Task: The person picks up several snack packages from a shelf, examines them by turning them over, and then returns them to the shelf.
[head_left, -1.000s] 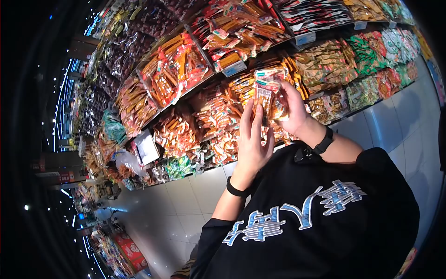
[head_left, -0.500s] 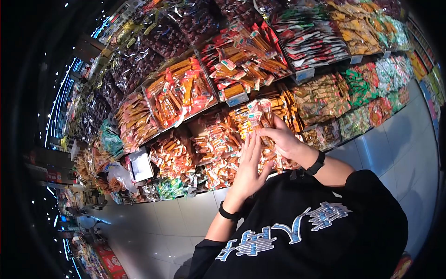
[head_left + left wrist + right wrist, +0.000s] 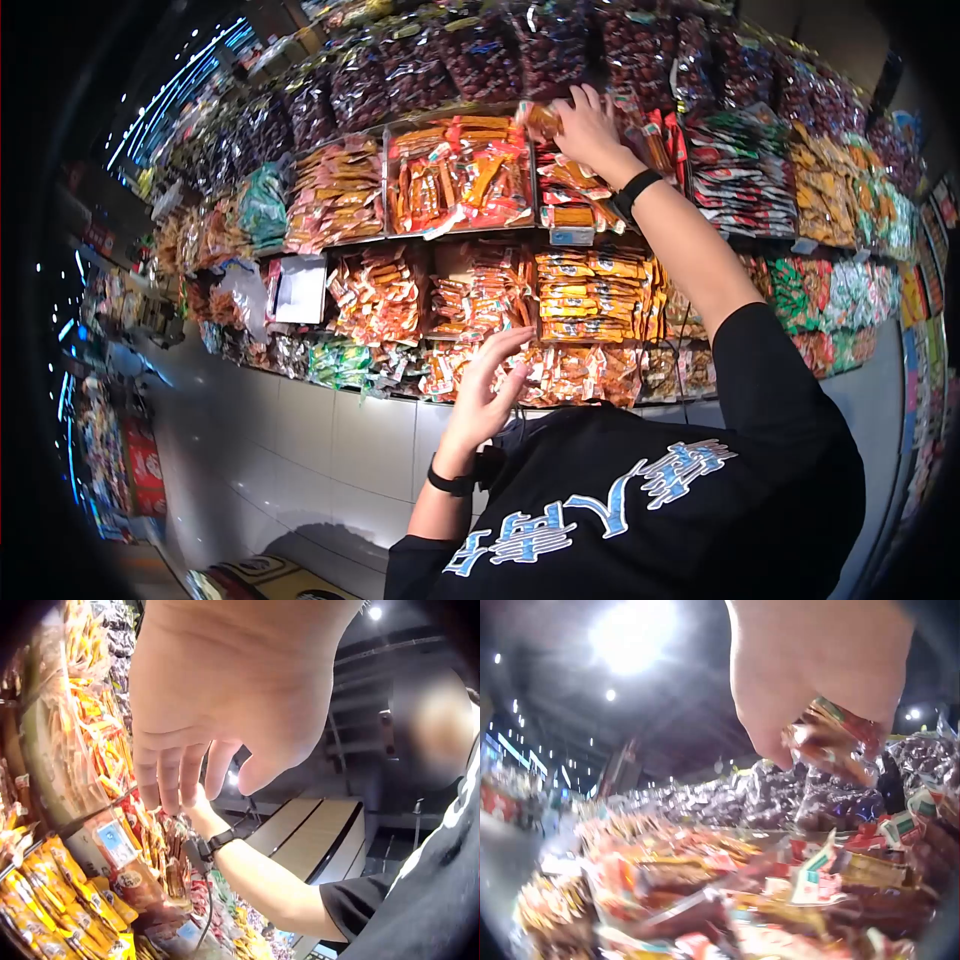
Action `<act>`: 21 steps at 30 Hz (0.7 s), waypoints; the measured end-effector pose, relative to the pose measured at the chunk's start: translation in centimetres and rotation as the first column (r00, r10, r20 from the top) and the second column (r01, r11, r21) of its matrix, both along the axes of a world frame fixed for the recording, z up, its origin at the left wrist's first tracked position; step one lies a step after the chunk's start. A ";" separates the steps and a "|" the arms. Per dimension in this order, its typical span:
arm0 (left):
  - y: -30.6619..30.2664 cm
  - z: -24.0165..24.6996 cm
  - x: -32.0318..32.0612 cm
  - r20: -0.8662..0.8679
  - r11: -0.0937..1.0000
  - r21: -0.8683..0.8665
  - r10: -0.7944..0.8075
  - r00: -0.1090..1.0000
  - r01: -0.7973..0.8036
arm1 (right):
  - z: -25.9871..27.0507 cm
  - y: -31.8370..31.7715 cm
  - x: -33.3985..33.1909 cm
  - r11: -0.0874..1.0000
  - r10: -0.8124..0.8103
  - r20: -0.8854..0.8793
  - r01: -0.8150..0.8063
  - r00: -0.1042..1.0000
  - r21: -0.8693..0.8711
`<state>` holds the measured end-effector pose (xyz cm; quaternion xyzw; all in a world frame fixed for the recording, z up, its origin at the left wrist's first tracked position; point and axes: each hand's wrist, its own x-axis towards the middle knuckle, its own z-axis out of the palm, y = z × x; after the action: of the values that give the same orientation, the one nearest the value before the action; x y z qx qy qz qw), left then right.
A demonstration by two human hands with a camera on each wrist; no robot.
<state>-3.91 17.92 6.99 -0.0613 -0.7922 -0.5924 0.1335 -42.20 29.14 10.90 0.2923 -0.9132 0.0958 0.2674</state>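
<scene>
In the head view the right hand (image 3: 590, 130) reaches over the upper shelf and holds a small snack packet (image 3: 541, 119) by its fingers. The right wrist view shows that packet (image 3: 832, 739), reddish-brown and shiny, gripped under the right hand (image 3: 821, 667) above a bin of similar packets (image 3: 817, 881). Lower down, the left hand (image 3: 487, 388) hangs in the air before the bottom row of packets (image 3: 590, 375), its fingers loosely bent and holding nothing. The left wrist view has the left hand (image 3: 225, 690) with fingers relaxed, nothing in them.
Dark wrapped bags (image 3: 480, 60) line the back. Yellow packets (image 3: 590, 295) fill a lower compartment, with a price tag (image 3: 572, 236) above. A white box (image 3: 298, 288) stands at the left, beside a clear plastic bag (image 3: 243, 295). Tiled floor (image 3: 330, 430) lies below the shelves.
The hands have parted. My right hand has moved up and away over the upper bin with a packet; my left hand has moved down and left, empty. The view has turned and shifted.
</scene>
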 end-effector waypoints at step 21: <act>-1.1 4.1 1.2 -0.157 0.918 0.323 -0.187 0.970 0.230 | -3.6 1.7 2.5 0.990 0.099 -0.042 -0.094 0.994 0.108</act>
<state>-2.75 16.85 11.11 -0.1578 -0.6576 -0.7257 0.1267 -39.72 30.84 7.28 0.3519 -0.8952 0.0530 0.2682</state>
